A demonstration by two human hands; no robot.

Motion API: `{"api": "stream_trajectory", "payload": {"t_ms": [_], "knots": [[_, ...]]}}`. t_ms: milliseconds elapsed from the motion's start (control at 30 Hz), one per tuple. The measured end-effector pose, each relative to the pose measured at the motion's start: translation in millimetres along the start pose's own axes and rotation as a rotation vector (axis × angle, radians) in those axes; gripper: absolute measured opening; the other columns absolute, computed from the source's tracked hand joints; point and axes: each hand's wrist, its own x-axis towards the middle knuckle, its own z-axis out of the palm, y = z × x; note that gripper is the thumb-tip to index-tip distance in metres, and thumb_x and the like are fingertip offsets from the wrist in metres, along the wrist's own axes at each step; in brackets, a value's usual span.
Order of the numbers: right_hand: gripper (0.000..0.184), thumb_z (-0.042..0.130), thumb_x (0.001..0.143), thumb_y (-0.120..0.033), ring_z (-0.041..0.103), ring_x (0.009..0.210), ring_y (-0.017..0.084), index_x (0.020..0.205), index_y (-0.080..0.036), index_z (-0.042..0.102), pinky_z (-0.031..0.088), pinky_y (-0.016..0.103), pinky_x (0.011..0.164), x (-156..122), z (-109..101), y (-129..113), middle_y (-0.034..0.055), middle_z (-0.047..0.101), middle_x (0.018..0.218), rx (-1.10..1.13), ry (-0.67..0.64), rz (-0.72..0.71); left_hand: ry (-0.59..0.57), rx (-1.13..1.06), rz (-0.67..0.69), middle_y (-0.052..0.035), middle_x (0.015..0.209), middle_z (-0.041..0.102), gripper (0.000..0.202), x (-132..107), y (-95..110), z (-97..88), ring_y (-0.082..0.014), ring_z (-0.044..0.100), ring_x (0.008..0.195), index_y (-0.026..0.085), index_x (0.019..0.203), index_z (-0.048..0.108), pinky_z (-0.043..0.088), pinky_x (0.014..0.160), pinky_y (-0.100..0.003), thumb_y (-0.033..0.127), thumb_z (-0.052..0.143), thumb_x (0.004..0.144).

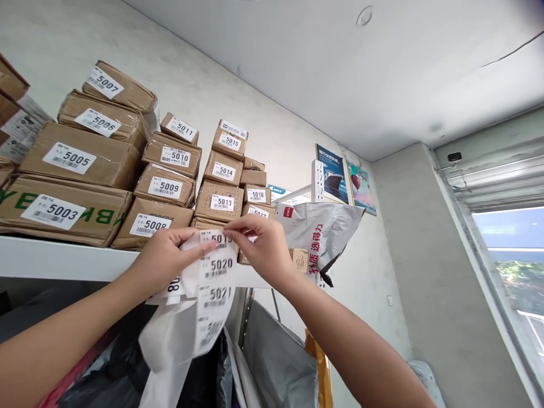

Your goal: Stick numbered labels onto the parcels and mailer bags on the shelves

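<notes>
A white strip of numbered labels (216, 272) hangs in front of me, reading 5019, 5020 and 5021 downward. My left hand (165, 258) pinches the strip's left side near its top. My right hand (261, 243) pinches the top label, 5019, at its upper right corner. Both hands are raised in front of a white shelf (59, 258). Brown cardboard parcels (164, 190) with stickers 5003 to 5018 are stacked on it. A grey plastic mailer bag (327, 226) with red print lies at the stack's right end, just behind my right hand.
Under the shelf hang grey and black plastic bags (276, 357). Two posters (344, 178) are on the back wall. A window (516, 272) with a raised blind is at the right. The ceiling is close above.
</notes>
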Motion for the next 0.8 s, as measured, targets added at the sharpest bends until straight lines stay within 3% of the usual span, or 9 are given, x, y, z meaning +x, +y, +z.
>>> {"api": "stream_trajectory", "payload": {"t_ms": [100, 200, 333, 500, 700, 800], "knots": [[0.008, 0.063, 0.084, -0.019, 0.066, 0.079, 0.016, 0.082, -0.02, 0.071, 0.052, 0.029, 0.07, 35, -16, 17, 0.0036, 0.073, 0.085, -0.155, 0.177, -0.117, -0.043, -0.011, -0.037, -0.0021, 0.074, 0.074, 0.039, -2, 2, -1.7, -0.0205, 0.064, 0.069, 0.02, 0.074, 0.074, 0.045, 0.055, -0.024, 0.058, 0.068, 0.067], [0.012, 0.056, 0.086, -0.019, 0.064, 0.081, 0.017, 0.089, -0.018, 0.067, 0.051, 0.031, 0.075, 85, -36, 46, 0.0058, 0.072, 0.091, -0.266, 0.337, 0.02, -0.041, 0.0, -0.019, -0.0016, 0.077, 0.076, 0.038, -10, 0, -2.1, -0.0215, 0.066, 0.072, 0.022, 0.078, 0.076, 0.047, 0.059, -0.025, 0.058, 0.066, 0.07], [0.014, 0.051, 0.084, -0.017, 0.062, 0.079, 0.019, 0.089, -0.017, 0.065, 0.049, 0.033, 0.078, 134, -52, 80, 0.0047, 0.069, 0.085, -0.417, 0.261, 0.193, -0.06, 0.053, -0.025, -0.0016, 0.083, 0.077, 0.042, -23, -7, -8.2, -0.0225, 0.068, 0.075, 0.023, 0.078, 0.076, 0.048, 0.059, -0.024, 0.062, 0.063, 0.073], [0.014, 0.051, 0.081, -0.015, 0.057, 0.074, 0.019, 0.083, -0.02, 0.064, 0.047, 0.035, 0.078, 144, -55, 91, 0.0013, 0.061, 0.073, -0.485, 0.197, 0.205, -0.04, 0.094, -0.051, -0.0012, 0.087, 0.077, 0.045, -31, -14, -23.5, -0.0241, 0.069, 0.081, 0.023, 0.081, 0.076, 0.049, 0.065, -0.025, 0.065, 0.063, 0.072], [0.014, 0.052, 0.084, -0.014, 0.057, 0.087, 0.019, 0.088, -0.019, 0.064, 0.046, 0.037, 0.088, 144, -53, 87, 0.0087, 0.052, 0.104, -0.579, 0.209, 0.174, -0.001, 0.083, -0.066, -0.0011, 0.084, 0.077, 0.046, -34, -13, -32.6, -0.0225, 0.068, 0.076, 0.023, 0.085, 0.078, 0.049, 0.063, -0.026, 0.064, 0.066, 0.069], [0.015, 0.056, 0.084, -0.015, 0.057, 0.092, 0.021, 0.095, -0.02, 0.065, 0.047, 0.038, 0.09, 143, -53, 85, 0.0088, 0.049, 0.106, -0.609, 0.19, 0.17, 0.005, 0.069, -0.071, -0.0006, 0.084, 0.077, 0.043, -36, -13, -33.2, -0.022, 0.068, 0.076, 0.023, 0.08, 0.077, 0.049, 0.063, -0.025, 0.063, 0.066, 0.07]]}}
